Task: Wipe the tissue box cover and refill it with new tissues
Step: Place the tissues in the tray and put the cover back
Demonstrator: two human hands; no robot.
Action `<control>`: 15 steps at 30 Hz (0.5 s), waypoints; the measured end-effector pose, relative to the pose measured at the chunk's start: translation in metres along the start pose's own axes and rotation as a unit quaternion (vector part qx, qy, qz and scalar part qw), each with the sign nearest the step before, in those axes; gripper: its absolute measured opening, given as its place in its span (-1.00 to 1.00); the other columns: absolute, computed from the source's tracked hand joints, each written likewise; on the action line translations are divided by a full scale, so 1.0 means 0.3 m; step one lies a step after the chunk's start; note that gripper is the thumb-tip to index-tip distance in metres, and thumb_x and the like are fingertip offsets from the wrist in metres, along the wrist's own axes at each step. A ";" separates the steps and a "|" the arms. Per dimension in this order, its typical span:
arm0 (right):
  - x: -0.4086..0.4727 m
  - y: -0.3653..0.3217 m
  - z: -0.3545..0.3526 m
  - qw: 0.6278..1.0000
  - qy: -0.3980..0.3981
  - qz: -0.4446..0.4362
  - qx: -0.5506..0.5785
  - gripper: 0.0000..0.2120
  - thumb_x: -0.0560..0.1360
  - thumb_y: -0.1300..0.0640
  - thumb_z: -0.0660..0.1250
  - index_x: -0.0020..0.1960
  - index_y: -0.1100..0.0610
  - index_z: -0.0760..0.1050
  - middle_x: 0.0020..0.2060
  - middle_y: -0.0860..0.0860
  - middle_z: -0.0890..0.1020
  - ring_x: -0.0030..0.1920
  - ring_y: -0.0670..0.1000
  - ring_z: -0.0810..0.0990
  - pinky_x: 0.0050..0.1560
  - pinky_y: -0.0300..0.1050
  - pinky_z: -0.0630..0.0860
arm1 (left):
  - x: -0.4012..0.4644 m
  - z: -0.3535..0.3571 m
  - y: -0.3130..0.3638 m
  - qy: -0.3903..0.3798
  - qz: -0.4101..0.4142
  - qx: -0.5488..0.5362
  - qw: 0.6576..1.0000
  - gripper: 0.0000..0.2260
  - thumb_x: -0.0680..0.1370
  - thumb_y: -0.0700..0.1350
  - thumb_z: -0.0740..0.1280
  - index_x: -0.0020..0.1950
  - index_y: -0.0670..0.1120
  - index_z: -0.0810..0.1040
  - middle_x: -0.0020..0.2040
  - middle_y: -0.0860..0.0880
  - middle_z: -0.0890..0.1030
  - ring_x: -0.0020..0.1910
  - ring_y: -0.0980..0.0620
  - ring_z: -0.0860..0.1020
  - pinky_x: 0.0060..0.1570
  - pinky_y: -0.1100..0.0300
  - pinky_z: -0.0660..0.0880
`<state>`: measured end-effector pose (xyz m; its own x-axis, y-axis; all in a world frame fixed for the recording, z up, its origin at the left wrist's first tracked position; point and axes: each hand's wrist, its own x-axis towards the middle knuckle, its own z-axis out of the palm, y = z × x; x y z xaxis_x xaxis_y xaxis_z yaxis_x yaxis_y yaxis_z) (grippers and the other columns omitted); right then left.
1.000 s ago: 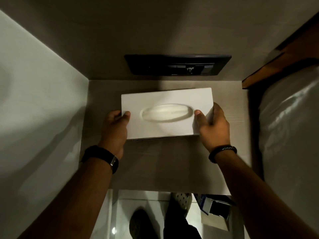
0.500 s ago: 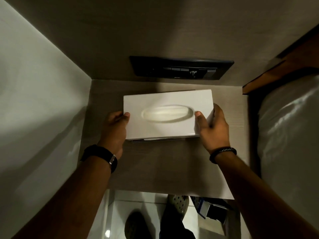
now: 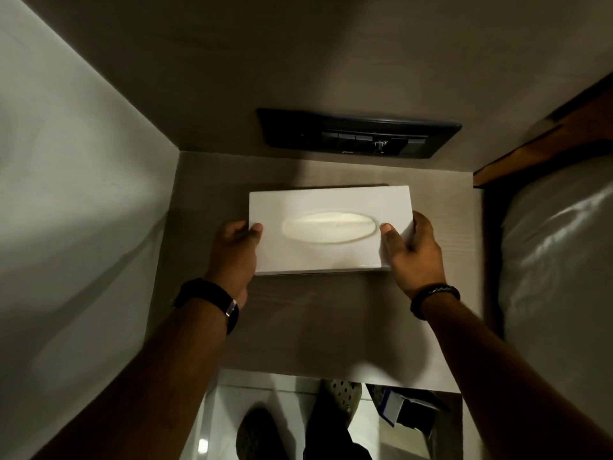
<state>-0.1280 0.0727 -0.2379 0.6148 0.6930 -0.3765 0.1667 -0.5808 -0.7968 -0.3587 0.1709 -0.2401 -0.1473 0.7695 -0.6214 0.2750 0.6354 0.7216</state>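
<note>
Tissue box cover (image 3: pixel 328 227), white, glossy, sits flat on the wood-grain bench (image 3: pixel 318 320), long axis left to right, just in front of the dark wall panel (image 3: pixel 358 132). Oval slot faces up; pale tissue (image 3: pixel 330 227) fills it flush, none pulled through.

Left hand (image 3: pixel 234 252) grips the left end: thumb lies on the top face, fingers curl round the side. Right hand (image 3: pixel 413 250) grips the right end likewise, thumb on top near the slot, fingers wrapped over the end wall. Watch (image 3: pixel 212 302) on left wrist, braided band (image 3: pixel 433 295) on right.

Judged step: seating or squaring the cover on the bench. To do it well: keep both ends level, press down evenly, align the long edge parallel to the wall, then release both ends together so the glossy shell does not skid. Thumbs should stay off the slot to avoid denting the tissue.

Not determinable:
- Fingertips of both hands, hidden behind the end walls.
- Underside of the cover, and whether a base plate is fitted; near bottom edge lies in shadow.
- Whether the cover has been wiped: low light, no cloth in view.
- Dark box (image 3: pixel 408 411) on the floor below the bench edge, partly cut off; contents unreadable.
- Bed (image 3: pixel 557 260) at right, cropped by the frame.
</note>
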 end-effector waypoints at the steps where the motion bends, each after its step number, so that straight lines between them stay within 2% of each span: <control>1: 0.001 0.004 0.001 1.000 -0.001 -0.001 -0.001 -0.54 0.53 -0.02 0.32 0.37 0.06 0.32 0.23 0.01 0.53 0.18 -0.01 0.48 0.17 -0.11 0.42 | 0.002 0.002 0.003 0.003 0.002 0.008 1.000 -0.79 0.58 0.01 0.30 0.19 0.03 0.45 0.03 0.01 0.55 -0.03 0.03 0.53 -0.10 0.12 0.49; 4: -0.002 0.021 0.006 1.000 0.000 -0.021 -0.011 -0.54 0.54 -0.05 0.30 0.38 0.06 0.31 0.24 0.02 0.53 0.19 -0.02 0.47 0.19 -0.12 0.42 | 0.004 0.003 0.002 0.006 0.018 0.031 0.999 -0.79 0.58 0.02 0.29 0.19 0.03 0.44 -0.03 0.07 0.52 -0.09 0.11 0.49 -0.19 0.22 0.43; 6: -0.008 0.029 0.004 0.999 0.000 -0.038 -0.014 -0.56 0.55 -0.05 0.27 0.38 0.04 0.31 0.21 -0.04 0.53 0.18 -0.06 0.47 0.14 -0.22 0.40 | -0.005 0.004 -0.004 0.002 0.035 0.046 0.998 -0.78 0.58 0.03 0.28 0.20 0.01 0.44 -0.05 0.10 0.51 -0.09 0.13 0.49 -0.19 0.23 0.41; 8: -0.014 0.037 0.005 0.998 -0.006 -0.053 -0.019 -0.58 0.57 -0.06 0.24 0.38 0.03 0.31 0.19 -0.08 0.52 0.19 -0.07 0.50 0.13 -0.24 0.43 | -0.013 0.008 -0.012 0.005 0.056 0.061 0.997 -0.80 0.59 0.03 0.27 0.18 0.02 0.43 -0.09 0.14 0.49 -0.13 0.18 0.47 -0.25 0.27 0.38; 13: -0.034 0.044 0.008 0.997 0.016 -0.066 -0.038 -0.53 0.56 -0.13 0.18 0.39 0.06 0.30 0.22 0.01 0.56 0.18 0.00 0.54 0.18 -0.04 0.52 | -0.034 0.039 -0.026 0.030 0.106 0.102 0.989 -0.73 0.62 0.02 0.20 0.27 -0.07 0.41 -0.11 0.13 0.47 -0.19 0.20 0.48 -0.32 0.36 0.38; 15: -0.049 0.057 0.016 0.995 0.033 -0.063 -0.065 -0.50 0.56 -0.14 0.15 0.40 0.10 0.30 0.23 0.06 0.56 0.19 0.06 0.54 0.21 0.04 0.51 | -0.047 0.054 -0.039 0.039 0.127 0.126 0.983 -0.71 0.64 0.01 0.16 0.30 -0.10 0.37 -0.07 0.08 0.51 -0.14 0.10 0.55 -0.32 0.35 0.46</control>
<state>-0.1379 0.0546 -0.2484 0.6318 0.7363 -0.2423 0.3408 -0.5446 -0.7663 -0.3444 0.1515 -0.2448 -0.1124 0.9104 -0.3981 0.5368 0.3928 0.7467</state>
